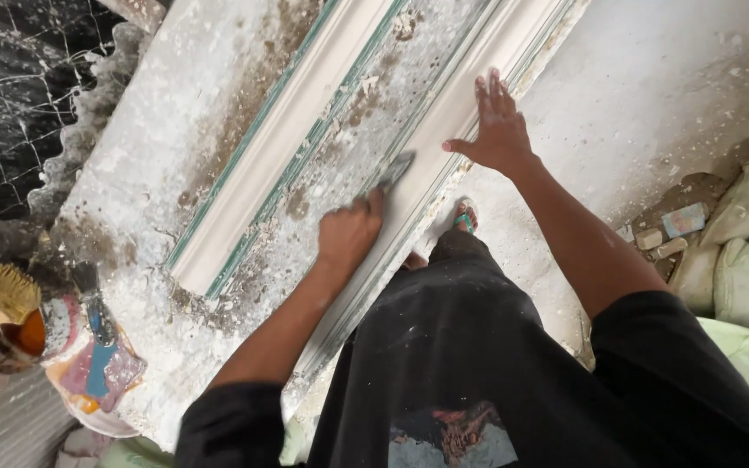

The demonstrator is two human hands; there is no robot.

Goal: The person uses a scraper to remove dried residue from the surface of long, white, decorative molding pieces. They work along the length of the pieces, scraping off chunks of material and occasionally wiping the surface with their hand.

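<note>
Two hands show in the head view, my only one, both over a long plaster-crusted worktop (158, 165) that runs diagonally up the frame. My left hand (348, 236) has its fingers wrapped tight around the handle of a putty knife (394, 170), whose blade lies on the white plaster moulding strip (444, 139) near the worktop's right edge. My right hand (498, 130) rests flat on that same strip further up, fingers pressed together and thumb spread out to the side. A second moulding (279, 147) with greenish edges lies parallel, to the left. I judge the strip stiff but brittle and chalky, likely to chip under a hard push; the flat face under the right palm looks the safest place to steady it. At lower left a pot with a brush (2, 299) stands beside a smeared plate holding another scraper (97, 338).
</note>
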